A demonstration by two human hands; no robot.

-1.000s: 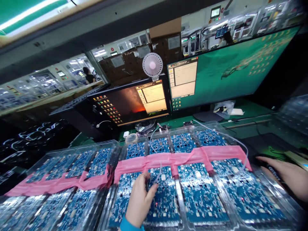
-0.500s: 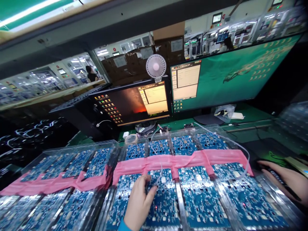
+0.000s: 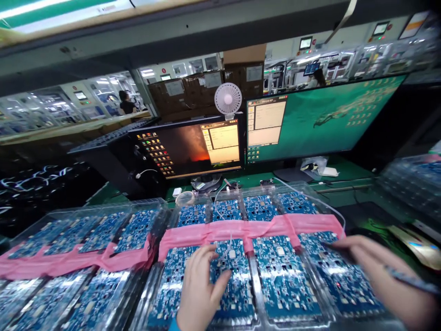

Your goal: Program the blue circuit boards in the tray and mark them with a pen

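Note:
My left hand (image 3: 201,287) rests over the blue circuit board (image 3: 237,285) in the front row of the clear plastic tray, thumb and fingers apart, nothing between them. Just beyond its fingertips, a thin white cable (image 3: 228,246) comes down over the pink strip (image 3: 220,228) to this board. My right hand (image 3: 382,276), blurred, is closed around a slim, dark, pen-like tool (image 3: 409,277). Its dark tip reaches over the rightmost front board (image 3: 344,271), where a red light glows. Whether the tip touches that board, I cannot tell.
A second tray of boards (image 3: 113,239) stands at the left. Behind the trays are two monitors (image 3: 193,149) and a small white fan (image 3: 228,99). Another white cable (image 3: 324,201) arches over the tray's right side. Stacked clear trays (image 3: 406,184) stand at the right.
My right hand has come left from the dark pad area to above the rightmost front board. My left thumb has spread away from the cable. The red light beside that thumb no longer shows.

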